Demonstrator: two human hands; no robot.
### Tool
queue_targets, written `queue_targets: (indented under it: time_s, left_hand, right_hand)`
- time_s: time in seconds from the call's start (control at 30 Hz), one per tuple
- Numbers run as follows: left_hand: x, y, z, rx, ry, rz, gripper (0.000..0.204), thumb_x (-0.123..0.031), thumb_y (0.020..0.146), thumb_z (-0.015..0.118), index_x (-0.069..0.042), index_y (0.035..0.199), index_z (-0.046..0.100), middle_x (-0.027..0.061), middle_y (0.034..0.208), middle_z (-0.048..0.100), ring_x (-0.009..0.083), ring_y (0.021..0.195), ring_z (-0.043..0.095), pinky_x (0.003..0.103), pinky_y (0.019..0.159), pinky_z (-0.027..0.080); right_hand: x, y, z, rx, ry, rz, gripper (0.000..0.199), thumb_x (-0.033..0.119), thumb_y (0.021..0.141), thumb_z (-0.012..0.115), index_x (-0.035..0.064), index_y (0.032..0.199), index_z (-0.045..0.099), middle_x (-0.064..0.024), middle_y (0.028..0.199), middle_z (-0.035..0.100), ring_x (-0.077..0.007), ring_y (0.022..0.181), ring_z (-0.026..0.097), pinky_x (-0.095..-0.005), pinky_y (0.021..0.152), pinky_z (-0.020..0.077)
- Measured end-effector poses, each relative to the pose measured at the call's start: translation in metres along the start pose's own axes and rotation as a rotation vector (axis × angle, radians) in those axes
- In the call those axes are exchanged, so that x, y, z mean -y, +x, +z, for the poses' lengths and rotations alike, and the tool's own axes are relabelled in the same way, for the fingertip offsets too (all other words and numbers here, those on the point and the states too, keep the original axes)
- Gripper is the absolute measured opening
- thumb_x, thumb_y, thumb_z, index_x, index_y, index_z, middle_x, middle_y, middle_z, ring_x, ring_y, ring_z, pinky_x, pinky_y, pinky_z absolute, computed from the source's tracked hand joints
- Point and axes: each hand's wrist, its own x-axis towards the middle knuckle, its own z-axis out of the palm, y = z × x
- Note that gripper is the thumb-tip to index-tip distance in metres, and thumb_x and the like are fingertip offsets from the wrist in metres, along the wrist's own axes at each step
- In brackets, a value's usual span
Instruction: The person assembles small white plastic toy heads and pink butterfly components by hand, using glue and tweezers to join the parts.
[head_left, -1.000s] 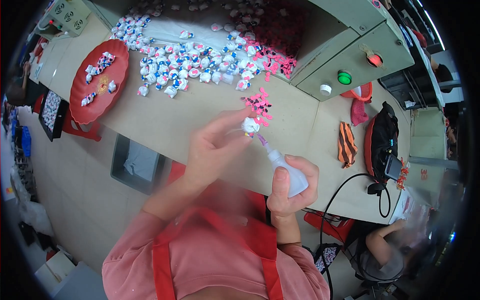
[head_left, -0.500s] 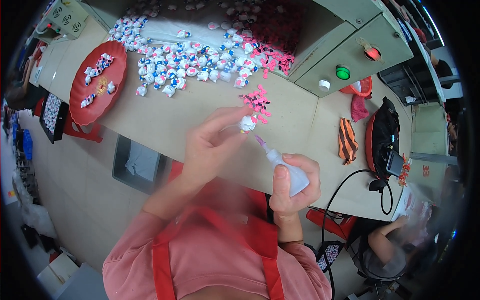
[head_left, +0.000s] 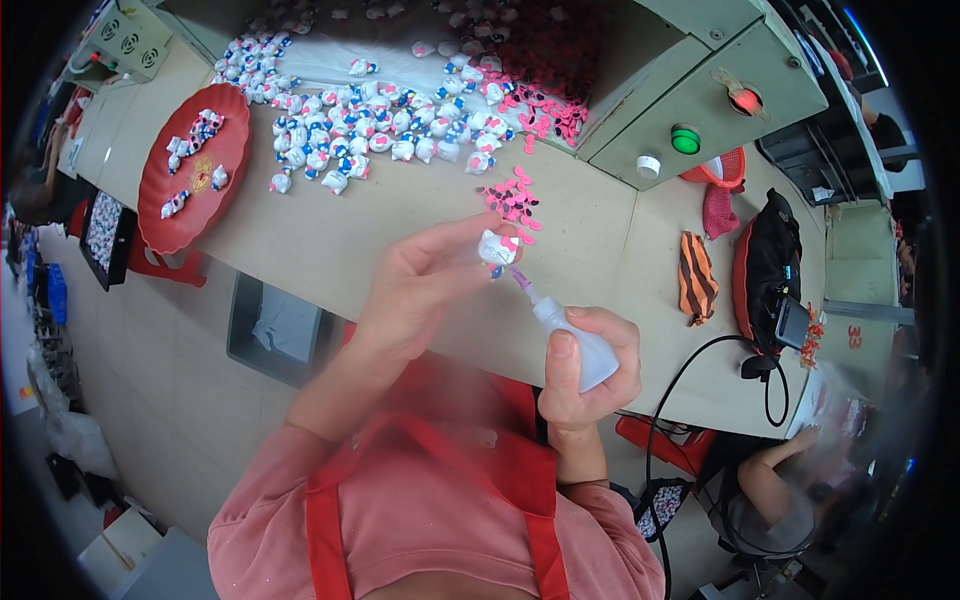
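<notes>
Between its fingertips my left hand [head_left: 410, 285] pinches a small white cat figurine [head_left: 497, 248] with a pink bow and some blue below the head. My right hand [head_left: 590, 375] grips a white squeeze bottle [head_left: 578, 345], thumb pressed on its side. The bottle's thin purple nozzle [head_left: 520, 279] points up-left, its tip at the lower edge of the figurine; whether it touches, I cannot tell. Just beyond my left fingers lies a small pile of pink and dark flat pieces [head_left: 514, 198] on the table.
Many similar figurines [head_left: 350, 130] cover the table's far side, with more pink pieces [head_left: 550, 115] beside them. A red scalloped plate [head_left: 160, 220] holds several figurines at left. A metal housing with knobs [head_left: 690, 110], a striped pouch [head_left: 697, 280] and a black bag [head_left: 768, 250] stand right. A co-worker's arm [head_left: 765, 490] shows lower right.
The figurine has turned in my left fingers, so its head and bow now show. It sits closer to the nozzle tip. My right hand and the bottle have hardly moved.
</notes>
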Motion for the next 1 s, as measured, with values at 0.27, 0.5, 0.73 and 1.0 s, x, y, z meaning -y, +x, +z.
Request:
queue_targets:
  time_s: [0.27,0.5,0.73,1.0]
  left_hand:
    - [0.001,0.002,-0.002,-0.024,-0.001,0.013,0.045,0.009,0.076,0.055,0.004,0.120,0.049,0.0186,0.116,0.055,0.0278,0.107,0.055,0.035,0.094,0.042]
    - [0.000,0.002,-0.002,0.000,0.015,0.033,0.044,0.009,0.076,0.055,0.004,0.119,0.049,0.0192,0.116,0.055,0.0278,0.106,0.055,0.034,0.094,0.042]
    - [0.003,0.002,-0.028,-0.069,-0.023,0.072,0.043,0.008,0.076,0.055,0.004,0.119,0.050,0.0184,0.113,0.056,0.0267,0.105,0.056,0.033,0.092,0.044]
    - [0.000,-0.003,-0.047,-0.165,-0.040,0.016,0.042,0.006,0.079,0.055,0.005,0.120,0.047,0.0141,0.112,0.056,0.0187,0.103,0.054,0.030,0.087,0.044]
  right_hand:
    - [0.000,-0.002,0.000,-0.034,-0.021,0.018,0.016,0.010,0.079,0.060,-0.0011,0.090,0.054,-0.0061,0.072,0.056,-0.0055,0.054,0.047,-0.0180,0.049,0.0356]
    - [0.004,0.002,0.001,-0.007,-0.037,-0.013,0.022,-0.003,0.068,0.062,-0.0040,0.089,0.056,-0.0118,0.069,0.061,-0.0147,0.054,0.057,-0.0229,0.049,0.0438]
    - [-0.004,0.011,-0.004,-0.054,0.238,0.659,0.021,0.005,0.080,0.057,-0.0045,0.099,0.056,-0.0075,0.077,0.062,-0.0115,0.062,0.059,-0.0224,0.057,0.0460]
    - [-0.062,0.023,0.043,0.228,-0.501,0.601,0.024,0.005,0.070,0.064,0.0016,0.093,0.055,-0.0150,0.081,0.061,-0.0257,0.067,0.061,-0.0346,0.062,0.0482]
